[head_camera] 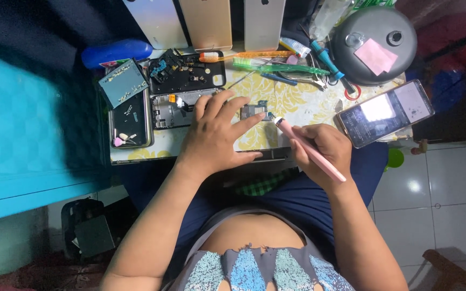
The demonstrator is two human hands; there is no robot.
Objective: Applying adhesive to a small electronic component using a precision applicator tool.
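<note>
My left hand rests flat on the small work table, fingers spread, with a fingertip pressing a small grey circuit board onto the patterned top. My right hand grips a pink pen-shaped tool, whose tip points at the right edge of that board. A dismantled phone frame lies just left of my left hand, partly hidden by it.
A black tray of small parts, a dark phone body, toothbrushes, pliers and a blue case crowd the back. A lit phone lies at right, a grey round lid behind it. A turquoise cabinet stands left.
</note>
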